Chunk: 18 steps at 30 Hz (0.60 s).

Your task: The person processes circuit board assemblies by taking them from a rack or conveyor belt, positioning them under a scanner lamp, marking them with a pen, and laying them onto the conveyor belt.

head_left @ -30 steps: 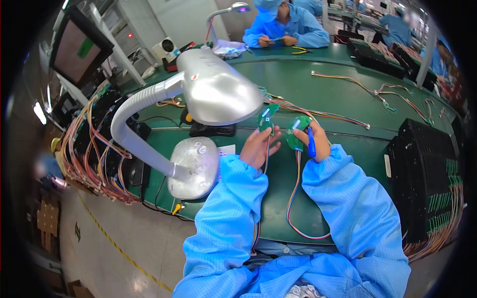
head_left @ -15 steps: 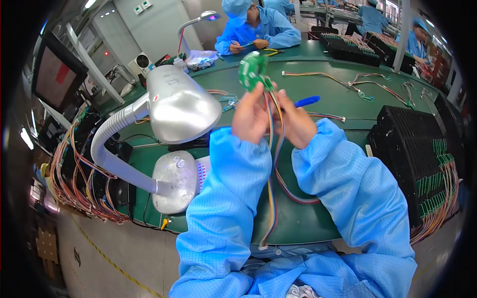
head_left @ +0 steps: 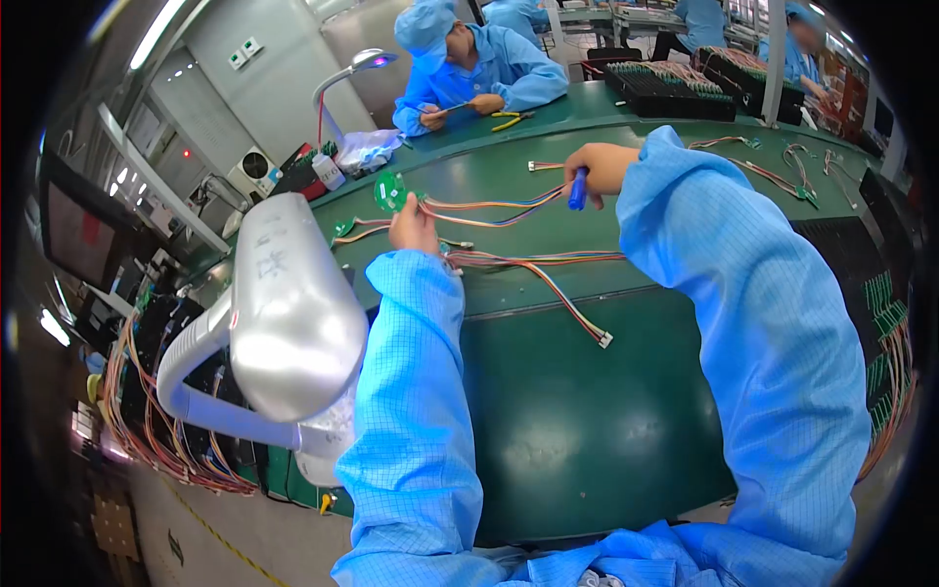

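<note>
My left hand (head_left: pixel 415 231) is closed on a round green circuit board (head_left: pixel 390 192), pinching its lower edge. Colored wires (head_left: pixel 489 207) run from the board across to my right hand (head_left: pixel 606 168), which is closed around a blue pen (head_left: pixel 578 190) and appears to grip the wires' far end too; its fingertips are partly hidden. Below the hands, another wire bundle (head_left: pixel 533 260) lies on the green table (head_left: pixel 587 421), one branch ending in a white connector (head_left: pixel 604 339). More boards with wires (head_left: pixel 347 231) lie left of my left hand.
A silver desk lamp (head_left: pixel 298 303) stands at the left, close to my left sleeve. Black racks (head_left: pixel 841 259) with wired boards are at the right. Across the table sits a co-worker (head_left: pixel 479 64), with yellow pliers (head_left: pixel 511 119) nearby. A monitor (head_left: pixel 88 220) is far left.
My hands have moved apart: the left went left with the board, the right went right with the pen. The wires, which hung down before, now stretch sideways between them.
</note>
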Each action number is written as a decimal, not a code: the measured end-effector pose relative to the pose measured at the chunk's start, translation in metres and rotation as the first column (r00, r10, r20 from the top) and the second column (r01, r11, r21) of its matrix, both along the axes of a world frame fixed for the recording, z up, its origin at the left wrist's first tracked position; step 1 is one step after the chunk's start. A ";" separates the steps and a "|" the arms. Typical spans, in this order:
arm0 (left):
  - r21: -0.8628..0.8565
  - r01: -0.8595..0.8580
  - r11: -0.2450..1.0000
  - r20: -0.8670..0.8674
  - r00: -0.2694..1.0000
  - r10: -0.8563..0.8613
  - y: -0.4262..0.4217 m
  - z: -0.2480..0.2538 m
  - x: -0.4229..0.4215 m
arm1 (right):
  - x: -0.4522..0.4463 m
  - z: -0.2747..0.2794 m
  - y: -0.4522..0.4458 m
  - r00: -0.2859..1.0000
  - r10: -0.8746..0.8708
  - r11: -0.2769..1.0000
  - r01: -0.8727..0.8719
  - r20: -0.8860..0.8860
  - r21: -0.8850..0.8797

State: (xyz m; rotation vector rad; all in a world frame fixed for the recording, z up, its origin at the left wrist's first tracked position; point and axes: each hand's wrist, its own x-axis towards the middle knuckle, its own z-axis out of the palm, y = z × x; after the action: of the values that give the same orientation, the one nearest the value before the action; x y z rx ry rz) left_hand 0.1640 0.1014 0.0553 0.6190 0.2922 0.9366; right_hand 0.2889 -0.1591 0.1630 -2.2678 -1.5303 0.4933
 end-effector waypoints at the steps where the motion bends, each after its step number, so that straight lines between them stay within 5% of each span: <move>1: 0.025 -0.003 1.000 -0.070 0.998 0.005 0.004 -0.004 0.003 | 0.016 -0.010 0.000 1.000 -0.018 0.999 0.019 -0.021 0.035; 6: 0.228 0.179 0.957 -0.346 0.934 -0.092 0.043 -0.026 0.032 | 0.067 -0.065 0.017 0.993 -0.119 0.974 0.118 -0.009 0.192; 10: 0.566 0.163 0.808 -0.605 0.748 0.273 0.094 -0.054 0.069 | 0.083 -0.105 0.042 0.945 -0.114 0.970 0.040 0.307 0.239; 13: 0.837 0.269 0.478 -0.545 0.504 0.670 0.120 -0.063 0.077 | 0.081 -0.116 0.065 0.896 -0.160 0.976 0.080 0.414 0.203; 14: 0.872 0.326 0.366 -0.483 0.444 0.755 0.127 -0.069 0.080 | 0.081 -0.119 0.070 0.873 -0.177 0.978 0.105 0.454 0.179; 18: 0.821 0.460 0.339 -0.497 0.283 0.820 0.108 -0.051 0.063 | 0.078 -0.128 0.086 0.817 -0.149 0.989 0.118 0.558 0.091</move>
State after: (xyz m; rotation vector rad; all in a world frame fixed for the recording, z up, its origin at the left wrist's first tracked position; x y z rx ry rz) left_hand 0.2267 0.2097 0.0047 2.4570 1.0328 0.8325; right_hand 0.3668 -0.0733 0.0351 -2.5943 -1.5798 -0.2956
